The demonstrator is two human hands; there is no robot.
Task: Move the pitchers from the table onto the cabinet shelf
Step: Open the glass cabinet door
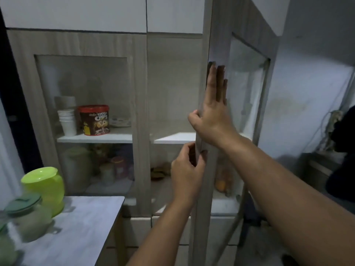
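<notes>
Dim kitchen corner, with a tall grey wood-grain cabinet (pixel 142 112) as the landmark. Its right-hand glass door (pixel 207 169) stands ajar, edge-on. The right hand (pixel 210 110) lies flat on the door's face with its thumb hooked round the edge; the left hand (pixel 187 175) pinches that edge lower down. Best to swing the door fully wide, clearing the bare white shelf (pixel 172 138) inside. The pitchers wait left of the cabinet on the surface (pixel 82 227): a lime-green pitcher (pixel 45 187) and a pale lidded pitcher (pixel 28 215). Behind the left pane, a red tub (pixel 94 120) reads "CHOCO".

white cups (pixel 66 121), cereal tub (pixel 94 120), orange bottle (pixel 220 184)
</notes>
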